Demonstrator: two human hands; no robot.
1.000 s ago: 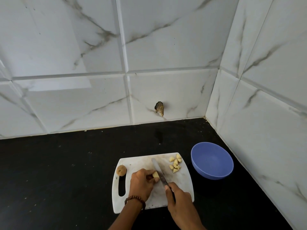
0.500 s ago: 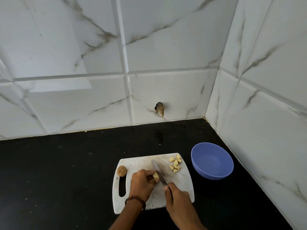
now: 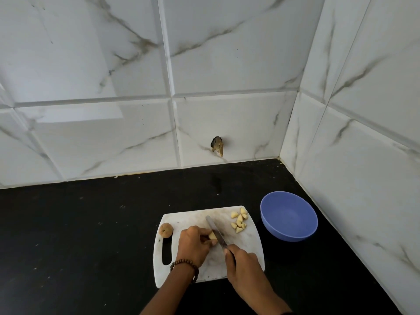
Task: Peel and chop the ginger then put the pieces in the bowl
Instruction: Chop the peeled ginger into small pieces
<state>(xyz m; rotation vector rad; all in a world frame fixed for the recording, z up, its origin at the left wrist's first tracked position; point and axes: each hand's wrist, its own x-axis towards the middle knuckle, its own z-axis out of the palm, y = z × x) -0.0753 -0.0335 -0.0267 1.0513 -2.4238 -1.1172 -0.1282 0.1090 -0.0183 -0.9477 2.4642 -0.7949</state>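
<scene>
A white cutting board lies on the black counter. My left hand pinches a peeled piece of ginger down on the board. My right hand grips the handle of a knife, whose blade rests against the right side of that piece. Several chopped ginger pieces lie at the board's far right corner. A round brown ginger end sits at the board's far left, above the handle slot. An empty blue bowl stands just right of the board.
The black counter stretches left of the board. White marble-look tiled walls close the back and right side, meeting in a corner behind the bowl. A small brown stub sticks out of the back wall.
The hands and knife stay in nearly the same place on the board; the blade has shifted slightly against the held ginger piece.
</scene>
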